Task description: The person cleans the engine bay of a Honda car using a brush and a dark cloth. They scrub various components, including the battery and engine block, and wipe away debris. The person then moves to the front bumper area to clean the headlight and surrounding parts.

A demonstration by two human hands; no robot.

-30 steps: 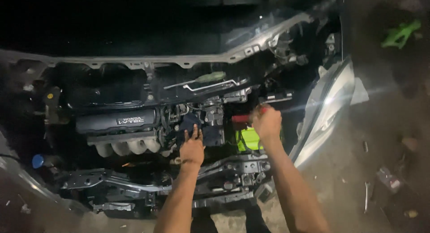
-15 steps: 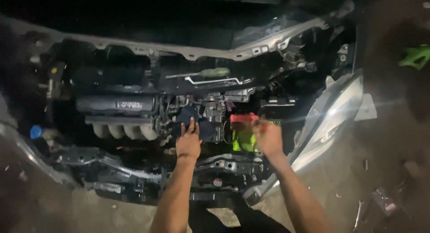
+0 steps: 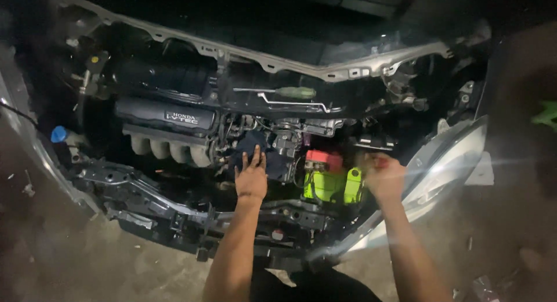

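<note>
I look down into an open engine bay (image 3: 174,113). My left hand (image 3: 251,177) lies flat, fingers spread, on a dark blue cloth-like part (image 3: 277,163) in the middle of the bay. To its right sits a yellow-green battery (image 3: 328,186) with a red terminal cover (image 3: 324,160). My right hand (image 3: 383,177) is blurred and clenched in a fist just right of the battery, around what looks like a small tool with a red end (image 3: 380,161).
A green-handled screwdriver (image 3: 296,93) rests on the upper cross panel. Pale intake runners (image 3: 168,151) sit left of my hand, and a blue cap (image 3: 58,134) at far left. The bare front crossmember (image 3: 145,192) runs below; a headlight (image 3: 452,163) is at right.
My view has shifted, so the bay sits lower and further right in the frame. My right hand has dropped from above the battery to its right side. The left hand stays on the dark part.
</note>
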